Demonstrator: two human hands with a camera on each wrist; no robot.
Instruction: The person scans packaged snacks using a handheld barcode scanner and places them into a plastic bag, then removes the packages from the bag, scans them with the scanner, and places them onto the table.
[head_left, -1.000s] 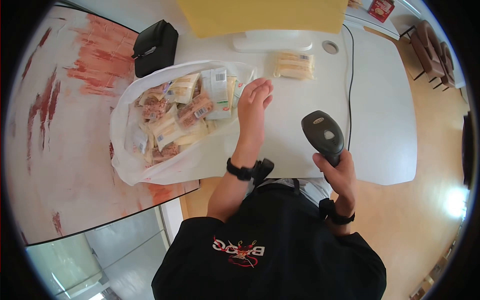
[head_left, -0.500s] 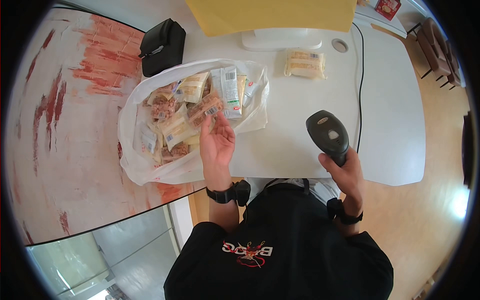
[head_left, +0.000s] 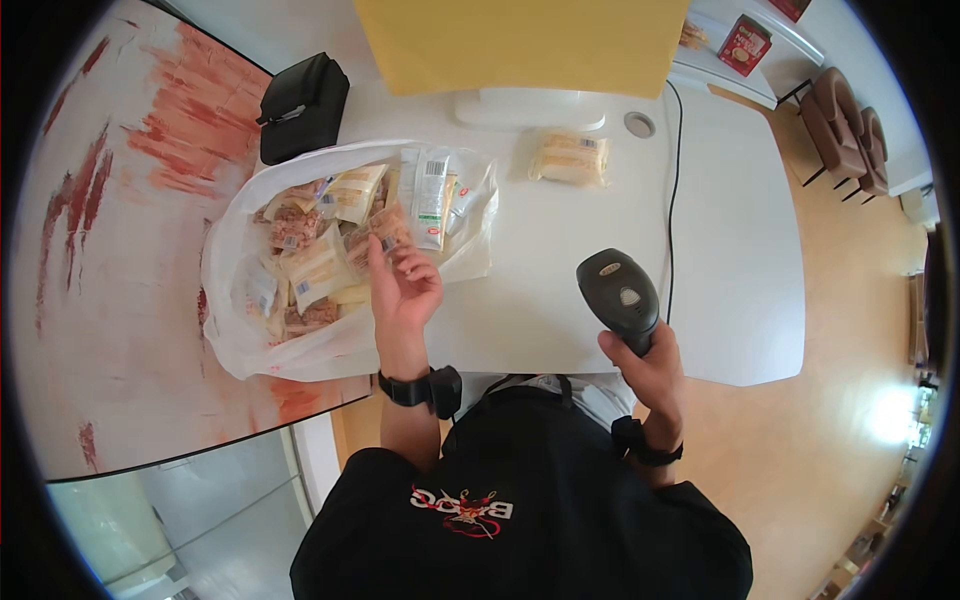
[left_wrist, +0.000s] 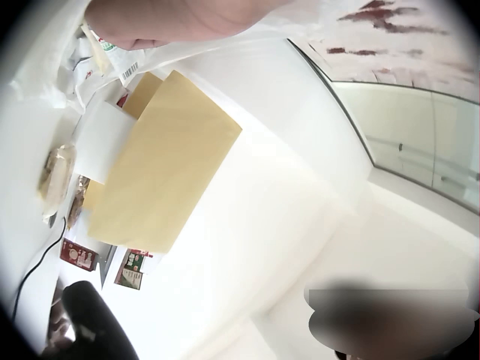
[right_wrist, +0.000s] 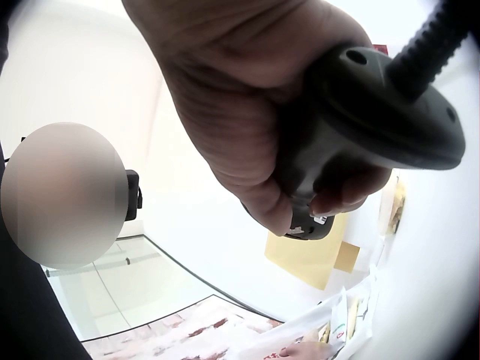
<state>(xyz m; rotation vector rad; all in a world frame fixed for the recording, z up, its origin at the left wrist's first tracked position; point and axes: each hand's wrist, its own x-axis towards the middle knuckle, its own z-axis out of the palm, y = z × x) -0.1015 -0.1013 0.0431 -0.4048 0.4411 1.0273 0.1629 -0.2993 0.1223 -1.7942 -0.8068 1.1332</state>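
Note:
In the head view, the left hand (head_left: 408, 295) is palm up at the near side of a white plastic bag (head_left: 235, 335), its thumb and curled fingers pinching the lower edge of a pink-brown packet (head_left: 388, 226). Around it in the bag lie several cream and pink packets and a white barcoded pouch (head_left: 431, 195). The right hand (head_left: 650, 372) grips the handle of a black barcode scanner (head_left: 617, 292) above the desk's near edge. Its curled fingers (right_wrist: 259, 199) also show around the handle in the right wrist view. Apart from these stands a cream packet (head_left: 570, 158) lying on the desk.
A black case (head_left: 304, 108) stands behind the bag. Yellow paper (head_left: 520, 45) covers the screen above a white base (head_left: 530, 110). Right of the loose packet are a round desk hole (head_left: 639, 125) and a black cable (head_left: 675, 200). A red-streaked surface (head_left: 130, 240) lies left.
The left hand has moved left from the middle of the desk to the bag, and its fingers have closed on the pink-brown packet. The right hand still grips the scanner. The head view has shifted slightly.

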